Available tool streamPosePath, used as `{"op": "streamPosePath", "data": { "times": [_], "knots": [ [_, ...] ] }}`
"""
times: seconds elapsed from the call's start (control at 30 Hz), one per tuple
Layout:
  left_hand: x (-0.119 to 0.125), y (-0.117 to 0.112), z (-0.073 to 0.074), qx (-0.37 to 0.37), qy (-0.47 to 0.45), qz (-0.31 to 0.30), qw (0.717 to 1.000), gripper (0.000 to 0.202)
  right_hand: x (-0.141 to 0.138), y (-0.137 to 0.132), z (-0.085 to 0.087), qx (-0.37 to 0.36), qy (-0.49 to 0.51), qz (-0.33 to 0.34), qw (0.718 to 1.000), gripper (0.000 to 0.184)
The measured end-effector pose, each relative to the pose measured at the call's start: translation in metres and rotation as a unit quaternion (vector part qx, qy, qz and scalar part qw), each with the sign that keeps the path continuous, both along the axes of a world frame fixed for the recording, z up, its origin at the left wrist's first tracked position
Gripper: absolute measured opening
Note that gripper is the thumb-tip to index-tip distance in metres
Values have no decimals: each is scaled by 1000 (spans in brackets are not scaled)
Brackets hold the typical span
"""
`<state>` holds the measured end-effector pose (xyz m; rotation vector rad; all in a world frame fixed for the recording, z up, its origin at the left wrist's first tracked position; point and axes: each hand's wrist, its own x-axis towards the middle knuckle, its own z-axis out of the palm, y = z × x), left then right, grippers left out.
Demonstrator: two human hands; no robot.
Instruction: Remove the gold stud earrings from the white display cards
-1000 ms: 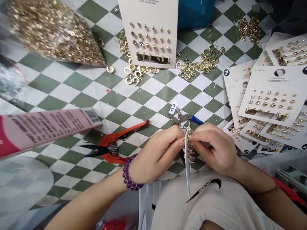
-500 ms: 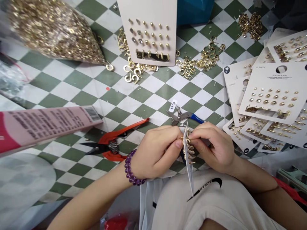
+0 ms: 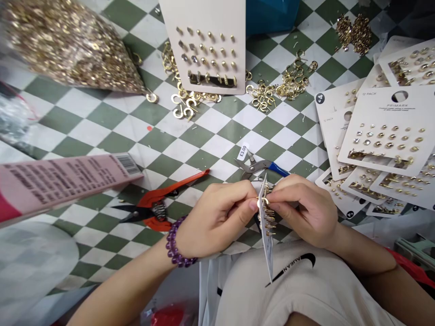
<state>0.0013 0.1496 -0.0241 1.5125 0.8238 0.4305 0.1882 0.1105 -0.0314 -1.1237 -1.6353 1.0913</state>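
Observation:
My left hand (image 3: 217, 219) and my right hand (image 3: 306, 210) meet in front of my chest, holding a white earring card (image 3: 267, 240) edge-on and upright. Gold earrings (image 3: 268, 217) hang in rows on its face. My left fingertips pinch the card's upper part. My right fingertips press a small gold hoop earring (image 3: 265, 201) at the card's edge. Just beyond my hands lie blue-handled pliers (image 3: 258, 166), partly hidden behind my right fingers. Orange-handled snips (image 3: 156, 208) rest left of my left hand. A purple bead bracelet (image 3: 173, 242) circles my left wrist.
The green-and-white checkered floor (image 3: 210, 136) holds a bulging bag of gold earrings (image 3: 68, 45), a pink box (image 3: 64, 185), an upright earring card (image 3: 204, 45), loose gold earring heaps (image 3: 292, 81) and overlapping Primark cards (image 3: 387, 131) at right.
The whole view has shifted slightly up and left. My hands stay together on the card, which now leans a little differently; the hoop sits at its edge.

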Motion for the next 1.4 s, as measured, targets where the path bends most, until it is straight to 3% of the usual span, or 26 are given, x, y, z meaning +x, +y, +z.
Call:
{"op": "streamPosePath", "data": {
  "times": [0.17,0.4,0.57,0.87,1.17,1.4],
  "knots": [
    [1,-2,0,0,-21,6,1000,29,-1,1,-1,2,-10,-6,1000,5],
    [3,-3,0,0,-18,22,1000,36,-3,2,-1,104,-85,-17,991,8],
    [3,-3,0,9,-16,28,999,37,-3,2,-3,128,-105,-9,986,11],
    [5,-5,-1,60,-15,33,998,34,-6,2,0,125,-103,-23,987,9],
    [6,-6,0,49,-25,34,998,37,-6,1,1,123,-110,-15,986,6],
    [5,-7,-1,45,-29,45,998,38,-4,3,5,39,-47,-7,998,10]
  ]
}}
